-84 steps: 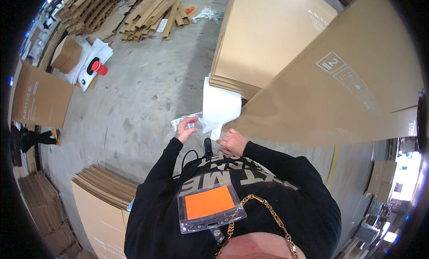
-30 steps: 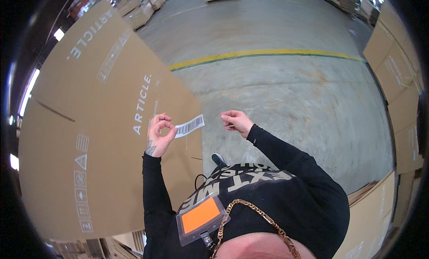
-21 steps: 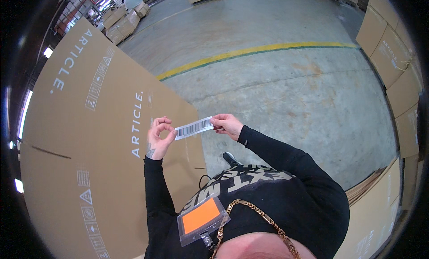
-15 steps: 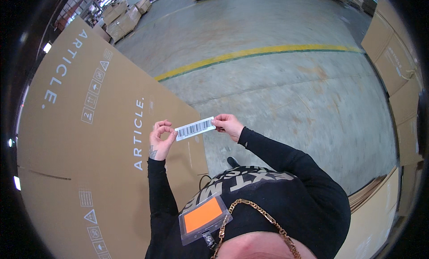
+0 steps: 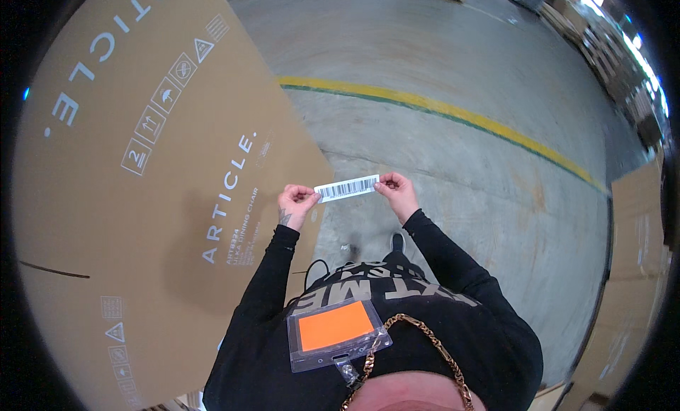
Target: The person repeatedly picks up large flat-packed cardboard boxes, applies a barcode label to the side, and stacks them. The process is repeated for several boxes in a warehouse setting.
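A white barcode label (image 5: 348, 188) is stretched level between my two hands, its printed side facing up. My left hand (image 5: 296, 204) pinches its left end between thumb and fingers. At the other end, my right hand (image 5: 399, 195) grips it the same way. Just left of and below the label stands a large brown cardboard box (image 5: 184, 220) with white printing and handling symbols. My left hand is in front of the box's right edge; whether it touches the cardboard I cannot tell.
Grey concrete floor (image 5: 453, 177) with a yellow and green line (image 5: 439, 110) stretches ahead. More cardboard boxes (image 5: 637, 234) stand along the right. Stacked goods (image 5: 602, 64) line the far right. A badge holder with an orange card (image 5: 336, 326) hangs at my chest.
My view has swung left and closer to the big box. Both hands with the label now appear farther right, and the label's left end sits beside the box's edge.
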The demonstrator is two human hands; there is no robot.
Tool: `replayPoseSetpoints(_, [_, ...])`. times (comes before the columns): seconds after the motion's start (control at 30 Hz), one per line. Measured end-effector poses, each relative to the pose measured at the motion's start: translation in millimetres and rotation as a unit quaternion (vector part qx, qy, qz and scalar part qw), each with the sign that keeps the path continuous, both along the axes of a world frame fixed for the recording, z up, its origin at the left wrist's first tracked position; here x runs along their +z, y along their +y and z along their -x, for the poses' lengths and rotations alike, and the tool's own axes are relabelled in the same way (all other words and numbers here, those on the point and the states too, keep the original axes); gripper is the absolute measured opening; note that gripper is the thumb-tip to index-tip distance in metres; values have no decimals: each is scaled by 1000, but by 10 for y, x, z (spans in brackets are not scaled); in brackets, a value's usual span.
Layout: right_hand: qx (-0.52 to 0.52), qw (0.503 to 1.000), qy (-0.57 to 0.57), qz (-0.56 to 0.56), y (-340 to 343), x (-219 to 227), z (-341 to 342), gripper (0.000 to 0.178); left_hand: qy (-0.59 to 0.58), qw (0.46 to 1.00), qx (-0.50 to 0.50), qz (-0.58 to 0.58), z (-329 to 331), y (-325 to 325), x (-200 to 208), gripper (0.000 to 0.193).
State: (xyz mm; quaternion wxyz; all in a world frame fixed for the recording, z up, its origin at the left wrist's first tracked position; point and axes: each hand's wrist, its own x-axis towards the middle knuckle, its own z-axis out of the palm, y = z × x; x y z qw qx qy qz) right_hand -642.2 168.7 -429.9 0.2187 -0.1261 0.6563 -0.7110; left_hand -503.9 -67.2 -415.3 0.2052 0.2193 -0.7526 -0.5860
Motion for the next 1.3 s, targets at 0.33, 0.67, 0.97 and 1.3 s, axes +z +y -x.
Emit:
replayPoseSetpoints(0.33, [208,963,161,-63,-1062,-236,1297,16,11,953,293,-78,387,45,-471,14])
replayPoseSetpoints(0.67, [339,921,159,-106,-2181,-124,1625,16,-25,891,444,-90,467,-292,-593,20])
replayPoseSetpoints(0.97, [410,897,126,-109,-2884,-704,1851,17,-64,856,504,-92,607,-669,-822,51])
replayPoseSetpoints(1.3, [450,886,80,-78,-3514,-969,2040,12,-68,826,550,-100,878,-1137,-1178,19])
